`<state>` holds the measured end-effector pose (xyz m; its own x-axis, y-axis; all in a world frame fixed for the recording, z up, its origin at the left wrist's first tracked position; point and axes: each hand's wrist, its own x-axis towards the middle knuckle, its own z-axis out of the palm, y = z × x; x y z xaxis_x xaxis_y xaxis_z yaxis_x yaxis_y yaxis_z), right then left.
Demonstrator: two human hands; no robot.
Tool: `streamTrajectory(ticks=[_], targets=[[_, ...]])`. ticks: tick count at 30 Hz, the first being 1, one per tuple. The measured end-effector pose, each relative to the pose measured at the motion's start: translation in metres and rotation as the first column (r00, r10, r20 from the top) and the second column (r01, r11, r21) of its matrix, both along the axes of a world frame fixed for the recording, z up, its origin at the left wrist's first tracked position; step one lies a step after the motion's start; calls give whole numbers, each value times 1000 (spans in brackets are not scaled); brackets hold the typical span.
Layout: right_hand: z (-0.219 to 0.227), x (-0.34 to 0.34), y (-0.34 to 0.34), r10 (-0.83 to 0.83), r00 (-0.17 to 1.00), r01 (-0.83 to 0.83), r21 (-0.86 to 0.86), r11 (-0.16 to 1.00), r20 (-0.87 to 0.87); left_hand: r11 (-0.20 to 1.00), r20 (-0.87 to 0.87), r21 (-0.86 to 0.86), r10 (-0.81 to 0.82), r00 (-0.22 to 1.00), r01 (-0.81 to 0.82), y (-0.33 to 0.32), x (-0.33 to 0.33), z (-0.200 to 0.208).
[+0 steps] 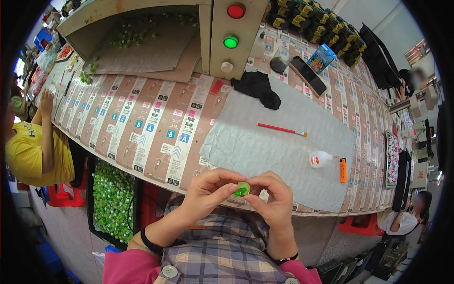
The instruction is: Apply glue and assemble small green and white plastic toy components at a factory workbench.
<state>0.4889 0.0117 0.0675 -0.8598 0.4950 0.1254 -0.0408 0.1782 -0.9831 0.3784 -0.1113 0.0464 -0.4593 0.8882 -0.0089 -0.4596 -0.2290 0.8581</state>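
Between my two hands, just in front of the table's near edge, is a small green translucent piece (242, 189) with a paler rounded part; its exact kind is too small to make out. My left hand (208, 193) pinches it from the left with thumb and forefinger. From the other side, thumb and fingers of my right hand (270, 195) grip it as well. Beyond my hands a grey cloth sheet (269, 156) covers part of the table. On it lie a red-handled brush (282, 129), a small white bottle (320, 159) and an orange lighter (343, 170).
A black cloth (257, 89), a phone (307, 75) and a cup (281, 60) lie farther back. A machine post with red and green buttons (231, 42) rises beside a conveyor opening holding green pieces. Left below stands a crate of green pieces (113, 201). A person in yellow (38, 154) works at left.
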Motion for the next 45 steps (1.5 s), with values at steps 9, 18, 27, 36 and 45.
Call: streamTrajectory(ticks=[9, 18, 27, 36, 45], targets=[[-5, 1, -5, -96, 989, 82, -128, 988, -108, 997, -242, -18, -79, 967, 77, 2, 2, 13], [-8, 1, -5, -62, 993, 50, -114, 992, -104, 991, -183, 0, -135, 974, 137, 3, -1, 14], [-5, 2, -6, -111, 992, 106, -85, 991, -58, 994, -301, 9, -98, 949, 106, 9, 5, 6], [-25, 54, 52, -725, 656, 751, 89, 655, -210, 990, 200, 121, -98, 975, 75, 13, -1, -1], [-55, 66, 114, -768, 639, 681, 441, 584, 31, 943, 212, 260, -267, 940, 209, 17, 4, 6]])
